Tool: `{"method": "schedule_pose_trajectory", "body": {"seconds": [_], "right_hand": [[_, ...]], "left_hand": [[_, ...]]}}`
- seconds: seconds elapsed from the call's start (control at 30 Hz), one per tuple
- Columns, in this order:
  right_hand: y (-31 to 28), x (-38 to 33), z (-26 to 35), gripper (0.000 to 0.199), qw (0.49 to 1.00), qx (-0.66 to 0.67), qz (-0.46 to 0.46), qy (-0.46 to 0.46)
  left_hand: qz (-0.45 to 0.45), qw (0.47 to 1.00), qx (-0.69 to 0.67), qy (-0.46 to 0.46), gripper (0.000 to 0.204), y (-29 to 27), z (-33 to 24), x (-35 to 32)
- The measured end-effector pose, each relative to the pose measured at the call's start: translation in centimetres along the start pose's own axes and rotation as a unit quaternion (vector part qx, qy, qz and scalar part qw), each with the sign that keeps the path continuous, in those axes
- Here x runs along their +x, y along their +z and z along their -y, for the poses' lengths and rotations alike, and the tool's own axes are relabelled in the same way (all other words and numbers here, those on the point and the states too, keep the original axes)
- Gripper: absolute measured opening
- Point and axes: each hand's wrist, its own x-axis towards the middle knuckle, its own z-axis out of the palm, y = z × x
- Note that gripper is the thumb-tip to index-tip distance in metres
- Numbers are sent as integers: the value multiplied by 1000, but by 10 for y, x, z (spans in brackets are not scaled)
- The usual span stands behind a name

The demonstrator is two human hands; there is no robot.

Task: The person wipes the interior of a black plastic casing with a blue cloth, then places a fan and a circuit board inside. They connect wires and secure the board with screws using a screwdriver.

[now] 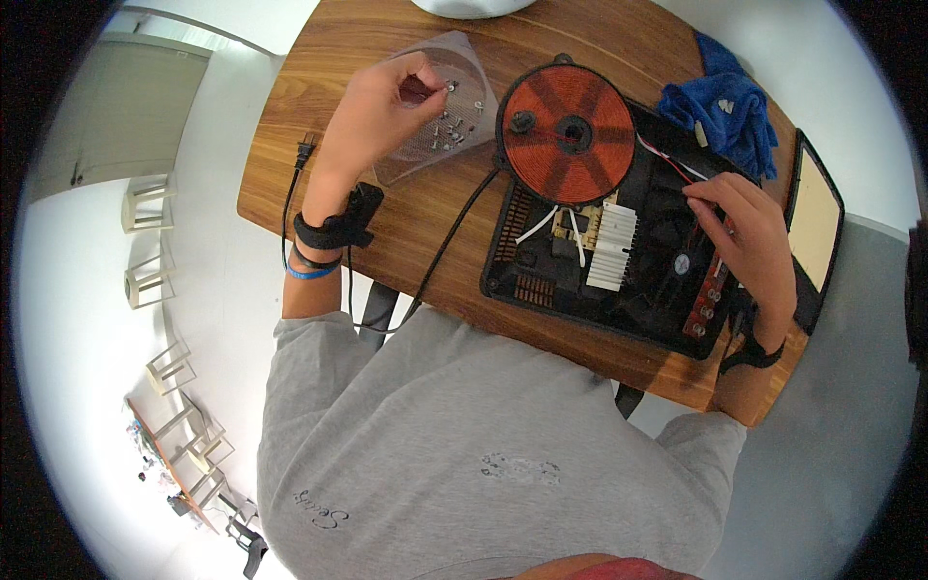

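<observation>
Wooden table, pale floor, grey door

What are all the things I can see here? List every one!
table: 1, brown wood, under everything
cooker base: 1, black, opened up, on the table's right half
coil: 1, round, copper-orange, at the base's top left
heat sink: 1, white, ribbed, inside the base
cord: 1, black, from the base across the table, plug at the left edge
lid: 1, clear plastic, upper left of the coil
screws: several, silver, on the lid
cloth: 1, blue, top right
panel: 1, black frame, pale middle, far right
left hand: over the lid, fingers pinching a small screw
right hand: on the base's right side, among the wires
</observation>
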Motion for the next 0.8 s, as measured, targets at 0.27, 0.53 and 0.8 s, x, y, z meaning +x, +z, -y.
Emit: {"method": "schedule_pose_trajectory", "body": {"seconds": [0.27, 0.53, 0.8], "right_hand": [[2, 0, 3, 13, 1000, -11, -2, -15], [2, -5, 2, 14, 1000, -11, -3, -13], [0, -11, 4, 15, 1000, -3, -10, -19]], "left_hand": [[32, 994, -97, 28, 20, -3, -36, -1], [-1, 991, -89, 98, 24, 1, -67, -3], [1, 991, -7, 135, 29, 3, -89, 0]]}}
